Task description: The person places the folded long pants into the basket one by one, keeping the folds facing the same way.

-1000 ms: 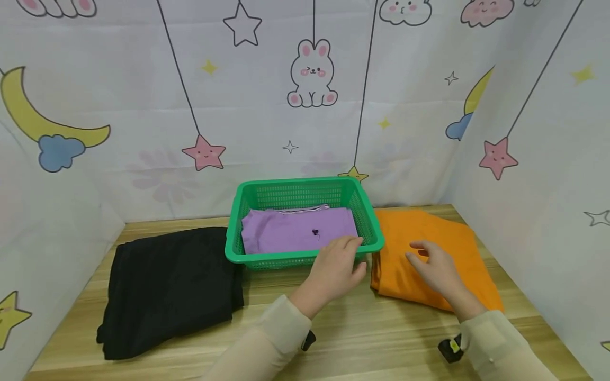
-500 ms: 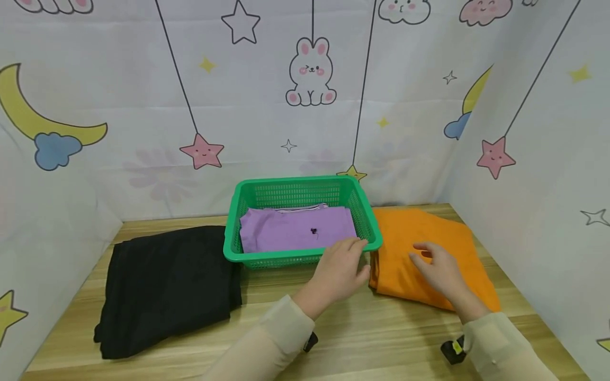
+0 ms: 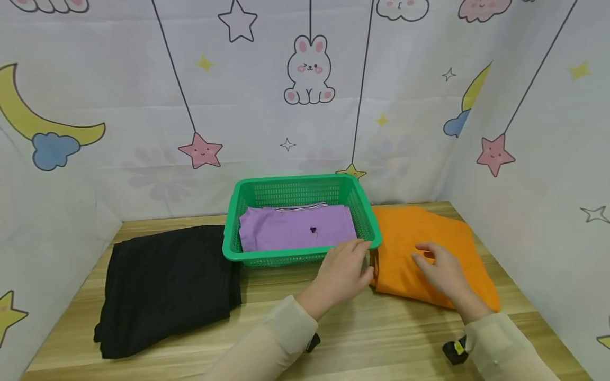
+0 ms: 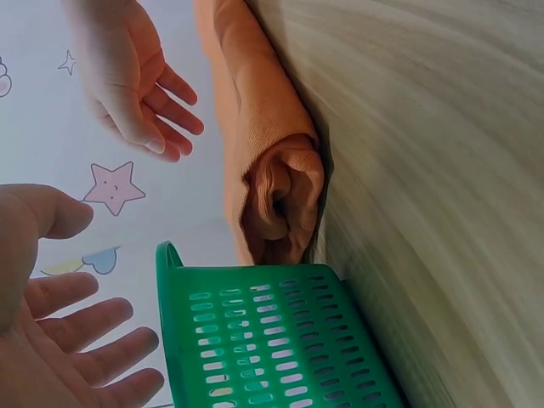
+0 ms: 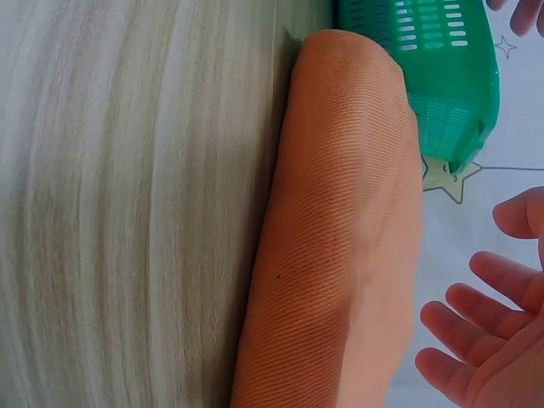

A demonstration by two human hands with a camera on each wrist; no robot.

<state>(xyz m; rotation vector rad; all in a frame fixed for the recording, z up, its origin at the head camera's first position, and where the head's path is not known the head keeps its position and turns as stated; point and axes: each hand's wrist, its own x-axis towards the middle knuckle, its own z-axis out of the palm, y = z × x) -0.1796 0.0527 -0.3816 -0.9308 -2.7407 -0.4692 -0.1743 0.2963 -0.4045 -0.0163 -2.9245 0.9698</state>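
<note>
My left hand (image 3: pixel 341 272) hovers over the near right corner of a green plastic basket (image 3: pixel 281 255), its fingers loosely bent and holding nothing. Inside the basket lies a folded purple garment (image 3: pixel 290 230) with a small dark mark and a striped band at its back edge. To the right, my right hand (image 3: pixel 440 270) hangs above a folded orange cloth (image 3: pixel 400 233), fingers relaxed and apart from it. In the right wrist view the ribbed fold of the orange cloth (image 5: pixel 323 221) shows below the fingers (image 5: pixel 463 331).
A folded black cloth (image 3: pixel 167 286) lies on the wood-grain table (image 3: pixel 362 338) left of the basket. White printed curtains (image 3: pixel 257 116) enclose the back and both sides. A small black device (image 3: pixel 455 350) sits at the right cuff, another (image 3: pixel 313 343) at the left.
My left hand has shifted slightly to the right along the basket's near rim. The right hand has also drifted a little right; the cloths and basket stay in place.
</note>
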